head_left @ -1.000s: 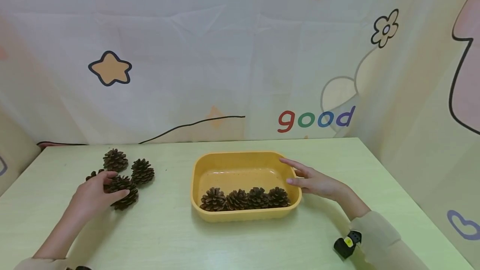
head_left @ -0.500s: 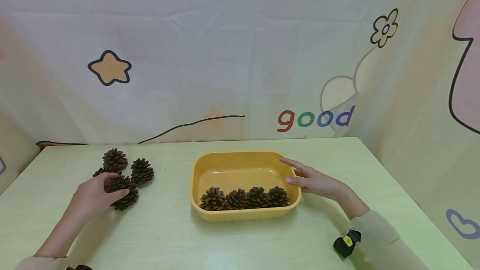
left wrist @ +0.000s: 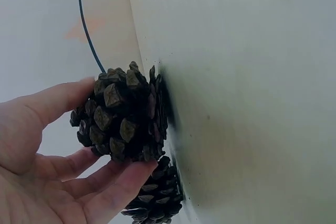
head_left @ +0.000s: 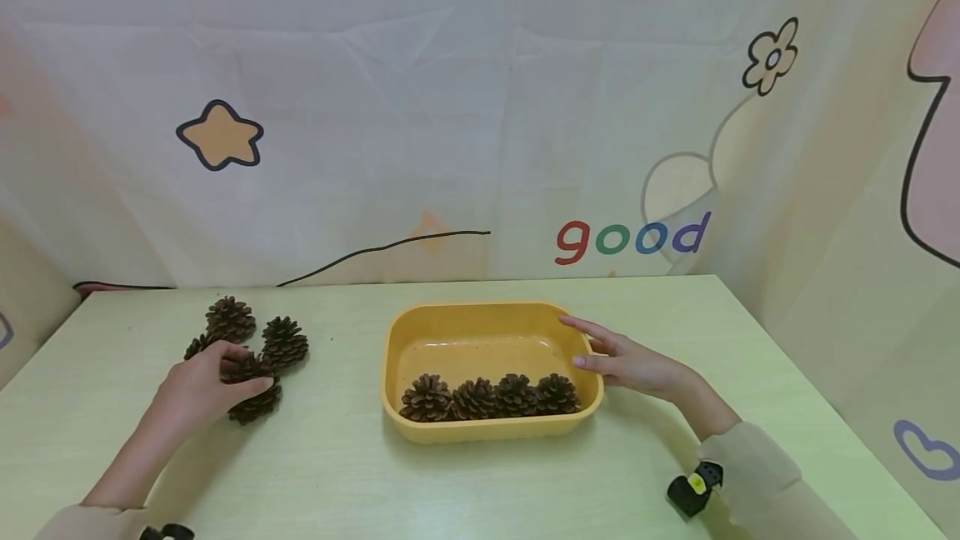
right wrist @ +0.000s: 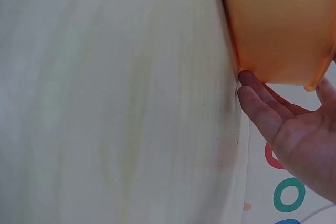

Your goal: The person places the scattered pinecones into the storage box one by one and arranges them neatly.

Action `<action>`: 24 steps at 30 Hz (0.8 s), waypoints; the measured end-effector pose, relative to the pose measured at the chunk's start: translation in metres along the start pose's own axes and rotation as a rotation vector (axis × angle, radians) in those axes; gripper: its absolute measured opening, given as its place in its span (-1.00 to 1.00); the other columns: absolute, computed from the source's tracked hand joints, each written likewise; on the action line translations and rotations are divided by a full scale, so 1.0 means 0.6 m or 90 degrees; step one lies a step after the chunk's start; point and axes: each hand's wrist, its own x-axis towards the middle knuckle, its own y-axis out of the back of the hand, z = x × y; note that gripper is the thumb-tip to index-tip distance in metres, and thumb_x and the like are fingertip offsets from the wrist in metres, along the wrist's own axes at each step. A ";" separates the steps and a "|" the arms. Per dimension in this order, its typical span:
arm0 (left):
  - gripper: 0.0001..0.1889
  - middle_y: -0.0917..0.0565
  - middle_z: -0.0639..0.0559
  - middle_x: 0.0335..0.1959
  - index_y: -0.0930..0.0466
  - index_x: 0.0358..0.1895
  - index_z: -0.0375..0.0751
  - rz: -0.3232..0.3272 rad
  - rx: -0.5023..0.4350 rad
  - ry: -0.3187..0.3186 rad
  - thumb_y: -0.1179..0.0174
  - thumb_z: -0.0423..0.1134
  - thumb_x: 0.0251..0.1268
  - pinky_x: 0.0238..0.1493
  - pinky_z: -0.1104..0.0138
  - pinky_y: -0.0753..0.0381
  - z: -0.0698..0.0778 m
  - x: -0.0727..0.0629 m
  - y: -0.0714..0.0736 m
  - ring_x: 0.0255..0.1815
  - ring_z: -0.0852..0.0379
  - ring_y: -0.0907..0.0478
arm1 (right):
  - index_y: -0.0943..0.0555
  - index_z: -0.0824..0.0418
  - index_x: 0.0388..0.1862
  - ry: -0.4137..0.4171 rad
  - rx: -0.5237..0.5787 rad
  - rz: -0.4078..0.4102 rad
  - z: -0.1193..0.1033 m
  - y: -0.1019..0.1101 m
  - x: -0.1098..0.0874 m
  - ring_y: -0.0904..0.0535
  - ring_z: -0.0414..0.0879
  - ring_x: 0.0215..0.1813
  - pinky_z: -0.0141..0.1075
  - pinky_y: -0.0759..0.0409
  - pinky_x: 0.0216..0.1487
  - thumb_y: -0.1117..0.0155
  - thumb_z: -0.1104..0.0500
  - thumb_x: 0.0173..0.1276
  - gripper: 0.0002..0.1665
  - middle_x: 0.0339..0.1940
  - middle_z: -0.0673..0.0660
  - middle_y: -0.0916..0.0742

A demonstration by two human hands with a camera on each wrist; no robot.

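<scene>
A: Hands?
B: Left hand (head_left: 197,387) curls thumb and fingers round the front pine cone (head_left: 256,409), left of the yellow tray (head_left: 491,433); whether lifted, cannot tell. Right hand (head_left: 637,367) lies loosely extended, touching the tray's right end.
A: Technique?
B: Light grip — it could snag on neighbouring cones (head_left: 285,343); lift straight up, tray steadied.

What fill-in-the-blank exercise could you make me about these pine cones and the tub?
In the tub, the pine cones number ____.
The left grip holds a ____.
The right grip is at the rim of the ____.
The backdrop reads ____.
Missing words: four; pine cone; tub; good.
</scene>
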 end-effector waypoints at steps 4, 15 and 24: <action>-0.22 -0.52 -0.44 -0.09 -0.33 0.10 -0.45 -0.008 -0.004 0.005 -0.22 0.20 0.02 -0.32 0.01 -0.50 0.000 0.000 0.002 -0.16 -0.34 -0.48 | 0.05 0.00 0.47 0.001 -0.002 0.002 0.000 0.000 0.000 -0.13 0.31 0.34 0.03 -0.39 0.16 -0.08 0.03 0.36 -0.20 0.46 0.29 0.01; -0.16 -0.51 -0.42 -0.09 -0.35 0.13 -0.42 0.019 0.001 -0.001 -0.21 0.27 -0.02 -0.26 -0.01 -0.47 0.001 -0.014 0.015 -0.10 -0.32 -0.43 | 0.03 -0.01 0.47 -0.002 0.000 0.003 -0.001 0.001 0.000 -0.07 0.34 0.36 0.06 -0.38 0.16 -0.08 0.03 0.36 -0.21 0.46 0.28 0.05; -0.18 -0.50 -0.40 0.01 -0.40 0.15 -0.32 0.056 -0.064 -0.036 -0.25 0.27 -0.07 -0.19 -0.01 -0.52 0.035 -0.036 0.014 0.00 -0.30 -0.46 | 0.04 -0.02 0.47 0.000 0.007 -0.002 -0.003 -0.001 0.001 -0.13 0.33 0.34 0.01 -0.41 0.15 -0.08 0.04 0.36 -0.21 0.45 0.30 0.04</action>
